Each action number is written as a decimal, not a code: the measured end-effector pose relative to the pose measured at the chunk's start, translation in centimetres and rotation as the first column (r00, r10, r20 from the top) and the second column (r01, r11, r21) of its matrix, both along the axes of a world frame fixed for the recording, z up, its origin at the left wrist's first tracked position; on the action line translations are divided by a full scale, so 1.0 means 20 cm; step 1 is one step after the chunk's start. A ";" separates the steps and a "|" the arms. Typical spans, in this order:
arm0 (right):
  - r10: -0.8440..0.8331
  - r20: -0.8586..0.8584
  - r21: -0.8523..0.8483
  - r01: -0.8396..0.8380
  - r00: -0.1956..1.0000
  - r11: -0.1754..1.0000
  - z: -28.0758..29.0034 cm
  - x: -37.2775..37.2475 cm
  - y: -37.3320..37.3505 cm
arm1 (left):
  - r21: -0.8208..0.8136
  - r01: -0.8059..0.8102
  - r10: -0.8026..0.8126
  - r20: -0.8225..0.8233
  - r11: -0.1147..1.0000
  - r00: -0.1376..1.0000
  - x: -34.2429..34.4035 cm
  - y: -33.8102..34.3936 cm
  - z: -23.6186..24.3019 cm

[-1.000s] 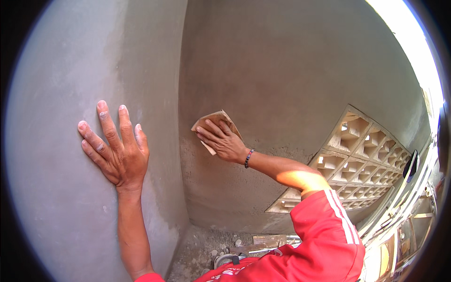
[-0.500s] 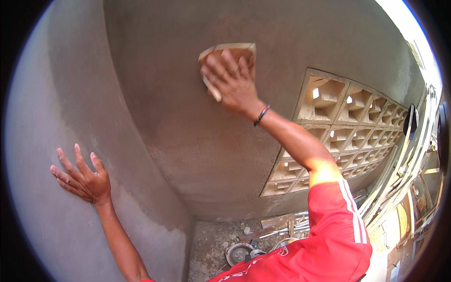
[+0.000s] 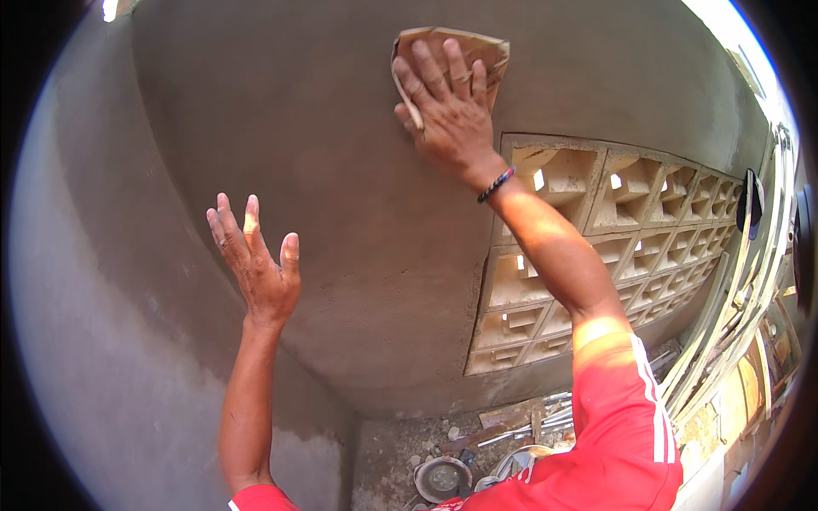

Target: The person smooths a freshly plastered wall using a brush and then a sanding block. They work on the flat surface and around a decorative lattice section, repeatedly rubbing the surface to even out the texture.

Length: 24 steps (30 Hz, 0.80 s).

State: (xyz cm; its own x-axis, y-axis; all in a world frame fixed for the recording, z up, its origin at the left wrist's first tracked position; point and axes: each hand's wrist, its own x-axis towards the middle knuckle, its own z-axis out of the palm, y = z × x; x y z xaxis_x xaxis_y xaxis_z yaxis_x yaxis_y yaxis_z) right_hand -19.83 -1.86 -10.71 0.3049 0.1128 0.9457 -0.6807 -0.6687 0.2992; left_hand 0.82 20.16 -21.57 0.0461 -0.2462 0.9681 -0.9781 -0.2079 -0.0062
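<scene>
High on the grey plastered wall [image 3: 358,213], my right hand [image 3: 452,115] presses a tan, flat pad [image 3: 439,43] against the surface. The pad has a pale rim and creases; whether it is foam or folded paper I cannot tell. My fingers spread over its face, with the thumb by its lower left edge, and the palm hides much of it. To the left, near the corner of the two walls, my left hand [image 3: 260,268] is raised with its fingers apart and nothing in it. It appears off the wall.
Pale openwork ventilation blocks [image 3: 630,192] fill a wall opening beside my right forearm. A second plastered wall [image 3: 102,281] stands on the left. Below lie a round basin [image 3: 442,479] and scrap boards [image 3: 511,416]. Long poles [image 3: 754,307] lean at the right, near a dark cap [image 3: 750,204].
My right hand has moved up and to the right with the pad. My left hand has left the left wall and moved right and upward. The view has shifted too.
</scene>
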 end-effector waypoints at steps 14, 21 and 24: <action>0.025 0.006 -0.140 -0.023 1.000 0.990 0.46 -0.21 -0.09 | -0.261 -0.160 0.146 -0.069 0.952 0.987 0.08 -0.65 -0.01; -0.012 -0.341 0.018 0.019 0.940 1.000 -1.07 -0.20 -0.04 | -0.263 -0.146 0.135 -0.059 0.954 0.989 0.10 -0.64 0.00; 0.105 -0.519 0.135 -0.040 0.848 0.990 -1.51 -0.32 -0.02 | -0.261 -0.162 0.153 -0.056 0.952 0.987 0.10 -0.63 0.02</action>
State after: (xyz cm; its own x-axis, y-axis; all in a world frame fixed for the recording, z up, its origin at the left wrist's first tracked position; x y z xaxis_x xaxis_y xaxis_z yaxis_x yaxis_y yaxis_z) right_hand -26.27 -2.18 -40.87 0.7536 0.0552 0.6550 -0.3924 -0.7616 0.5156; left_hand 2.86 7.46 -21.21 0.0987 0.0306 0.9947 -0.9315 -0.3489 0.1031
